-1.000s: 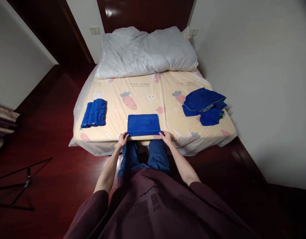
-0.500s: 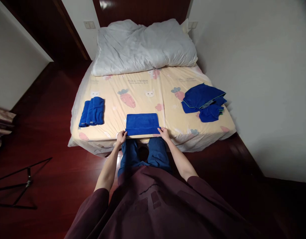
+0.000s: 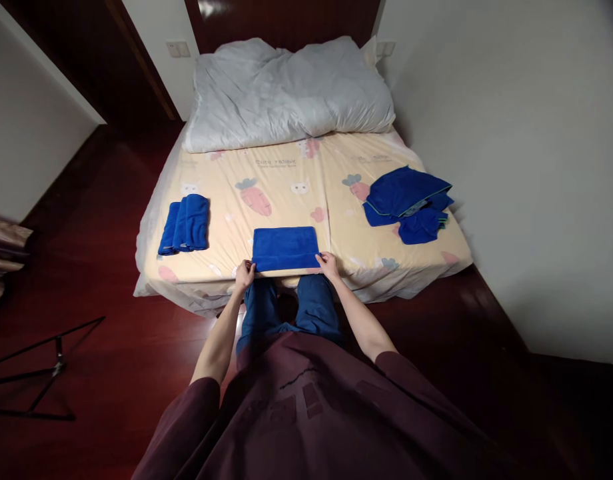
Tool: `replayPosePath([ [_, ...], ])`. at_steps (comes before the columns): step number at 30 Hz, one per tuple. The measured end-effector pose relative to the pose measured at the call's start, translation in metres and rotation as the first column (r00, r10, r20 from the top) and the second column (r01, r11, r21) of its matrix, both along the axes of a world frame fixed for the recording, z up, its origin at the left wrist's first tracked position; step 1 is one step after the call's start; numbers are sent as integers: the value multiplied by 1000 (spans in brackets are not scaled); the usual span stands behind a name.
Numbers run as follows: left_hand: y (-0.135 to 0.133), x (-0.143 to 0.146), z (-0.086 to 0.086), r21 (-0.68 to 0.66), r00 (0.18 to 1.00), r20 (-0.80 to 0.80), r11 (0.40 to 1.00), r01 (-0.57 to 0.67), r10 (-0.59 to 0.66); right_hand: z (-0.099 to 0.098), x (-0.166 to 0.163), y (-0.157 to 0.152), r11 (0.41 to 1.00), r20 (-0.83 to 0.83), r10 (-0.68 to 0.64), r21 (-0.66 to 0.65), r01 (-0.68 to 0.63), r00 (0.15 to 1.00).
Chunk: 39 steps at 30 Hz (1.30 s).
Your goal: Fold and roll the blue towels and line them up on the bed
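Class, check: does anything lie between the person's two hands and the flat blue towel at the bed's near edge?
Nothing visible: the left hand and right hand each hold a near corner of the towel.

Maroon short-sleeved shirt, blue jeans

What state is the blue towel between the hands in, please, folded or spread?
Folded: the blue towel lies as a small, neat rectangle on the bed.
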<state>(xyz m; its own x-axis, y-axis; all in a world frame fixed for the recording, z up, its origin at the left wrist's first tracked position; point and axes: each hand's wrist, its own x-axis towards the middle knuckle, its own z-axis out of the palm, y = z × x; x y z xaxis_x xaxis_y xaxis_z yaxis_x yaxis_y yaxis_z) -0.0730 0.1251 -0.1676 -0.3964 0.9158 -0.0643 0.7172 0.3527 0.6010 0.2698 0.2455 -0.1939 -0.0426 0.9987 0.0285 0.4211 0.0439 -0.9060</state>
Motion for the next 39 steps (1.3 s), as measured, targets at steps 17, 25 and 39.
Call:
replayPosePath([
  [17,-8,37,12,-94,840,-358,911,402,-408,24,-8,-42,898,620,297,77,-433,726],
  [25,11,38,27,-213,801,-406,898,385,-439,30,-18,-20,882,768,300,4,-472,566],
  [39,-32,28,12,-157,817,-339,884,439,-466,16,14,-52,850,729,322,59,-524,604],
])
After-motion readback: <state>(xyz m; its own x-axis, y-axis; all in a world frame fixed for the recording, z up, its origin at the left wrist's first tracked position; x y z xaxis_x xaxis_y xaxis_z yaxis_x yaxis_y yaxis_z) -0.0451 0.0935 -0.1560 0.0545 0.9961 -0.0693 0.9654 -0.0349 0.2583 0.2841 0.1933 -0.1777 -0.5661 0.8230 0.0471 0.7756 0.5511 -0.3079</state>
